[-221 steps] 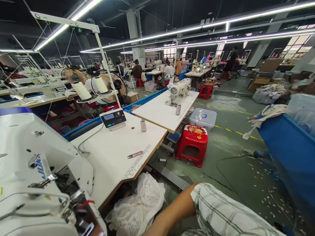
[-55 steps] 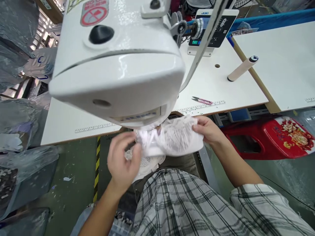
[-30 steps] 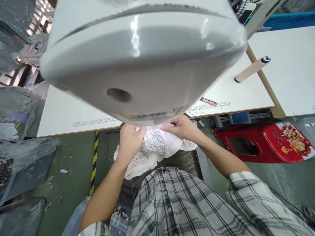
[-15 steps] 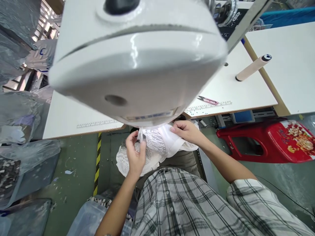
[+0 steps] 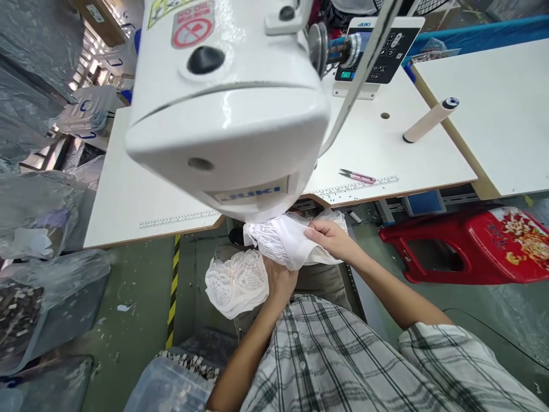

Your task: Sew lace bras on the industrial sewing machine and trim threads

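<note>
A white lace bra (image 5: 274, 243) lies bunched under the head of the sewing machine (image 5: 240, 149) and spreads over my lap. Its lace cup (image 5: 240, 280) hangs to the left. My right hand (image 5: 329, 236) pinches the smooth white fabric on the right, thumb on top. From below, my left hand (image 5: 281, 281) reaches in and grips the bra's underside; its fingertips are hidden beneath the cloth. The needle area is hidden behind the machine head.
Pink thread snips (image 5: 358, 176) and a printed ruler strip (image 5: 377, 183) are on the white table (image 5: 433, 166). A thread cone (image 5: 430, 120) stands behind them. The control panel (image 5: 377, 51) is at the back. A red stool (image 5: 454, 246) stands right, a plastic bin (image 5: 165, 383) lower left.
My left hand has moved right and slid under the bra, away from the strip it was fingering. The right hand keeps its pinch. The view has shifted, showing more of the machine.
</note>
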`<state>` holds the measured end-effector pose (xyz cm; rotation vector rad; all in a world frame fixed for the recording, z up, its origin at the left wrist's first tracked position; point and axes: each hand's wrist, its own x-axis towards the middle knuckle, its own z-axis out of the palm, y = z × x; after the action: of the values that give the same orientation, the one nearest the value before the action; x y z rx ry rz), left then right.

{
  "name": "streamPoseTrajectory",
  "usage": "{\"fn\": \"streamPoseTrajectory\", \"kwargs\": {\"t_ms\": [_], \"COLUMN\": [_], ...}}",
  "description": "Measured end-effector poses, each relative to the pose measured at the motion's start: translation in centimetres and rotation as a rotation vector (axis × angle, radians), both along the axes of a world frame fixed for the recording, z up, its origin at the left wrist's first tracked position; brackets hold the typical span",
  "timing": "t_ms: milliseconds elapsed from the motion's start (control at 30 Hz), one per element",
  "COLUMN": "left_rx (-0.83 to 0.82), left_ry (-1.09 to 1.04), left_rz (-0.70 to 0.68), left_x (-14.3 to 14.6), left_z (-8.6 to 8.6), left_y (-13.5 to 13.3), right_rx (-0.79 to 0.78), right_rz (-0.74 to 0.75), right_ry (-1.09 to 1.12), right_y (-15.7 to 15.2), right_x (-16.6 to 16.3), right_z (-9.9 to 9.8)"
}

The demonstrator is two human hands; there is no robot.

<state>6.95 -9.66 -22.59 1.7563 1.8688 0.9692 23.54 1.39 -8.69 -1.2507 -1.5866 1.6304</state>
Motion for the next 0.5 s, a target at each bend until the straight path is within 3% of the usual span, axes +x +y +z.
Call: {"fn": "streamPoseTrajectory", "kwargs": {"t_ms": [167,333,433,500], "left_rx": [-0.027,-0.003,0.144,0.236], "left_ry": [-0.033,-0.019,0.034,0.054], "left_rz": [0.017,0.074,0.093,0.083], "left_x": [-4.4,-9.8,-10.4,-9.1], "left_z": [-0.1,2.7,4.3,4.6], "left_y": [-0.5,0.1,1.6,2.7], "right_rx": [0.015,0.060,0.083,0.100], "right_rz": [-0.033,-0.040,-0.068,-0.136], "right_ry": [0.022,-0.065,-0.198,-0.397], "right_y": [-0.1,-0.3,-0.5,-0.7], "right_x": [0.6,1.8,5.1,8.5], "right_z": [0.6,0.6,0.2,-0.3]}}
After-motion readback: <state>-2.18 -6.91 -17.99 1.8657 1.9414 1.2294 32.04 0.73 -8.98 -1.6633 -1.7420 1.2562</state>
